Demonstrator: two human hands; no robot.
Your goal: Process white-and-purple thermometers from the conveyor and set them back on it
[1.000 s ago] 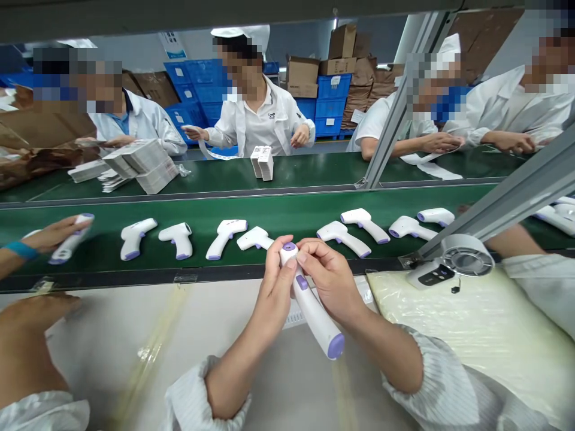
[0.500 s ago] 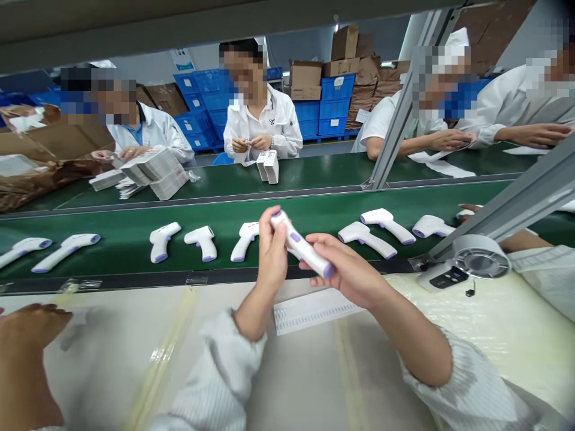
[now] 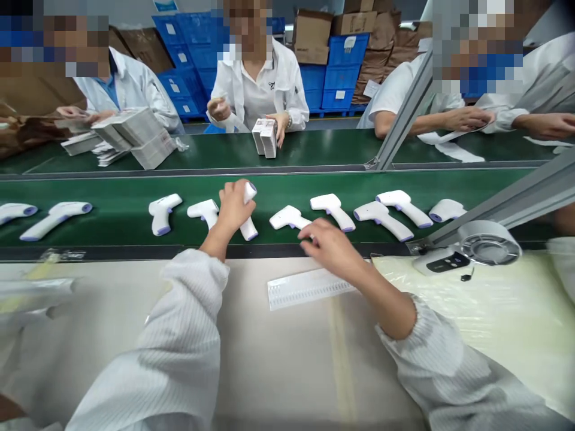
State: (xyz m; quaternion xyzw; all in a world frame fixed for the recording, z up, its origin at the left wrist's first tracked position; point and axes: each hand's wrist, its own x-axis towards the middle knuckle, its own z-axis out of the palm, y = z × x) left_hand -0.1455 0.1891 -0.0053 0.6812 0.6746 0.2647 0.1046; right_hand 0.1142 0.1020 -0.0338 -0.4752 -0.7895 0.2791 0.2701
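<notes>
My left hand is closed around a white and purple handheld thermometer on the green belt; its head pokes out above my fingers. To its left, another thermometer lies partly behind my wrist. My right hand has its fingers a little apart with nothing between them. Its fingertips are close to the handle end of a thermometer; whether they touch is unclear. Just beyond that hand lies one more thermometer. A white ruler-like strip rests on the grey table below.
More thermometers lie along the green belt on both sides. A small fan stands at right beside a slanted metal post. Across the belt, people in white handle stacked boxes and paper strips.
My hands have separated, and the thermometer they held together is out of both. My left hand has moved left and taken hold of one on the belt. The view has tilted downward.
</notes>
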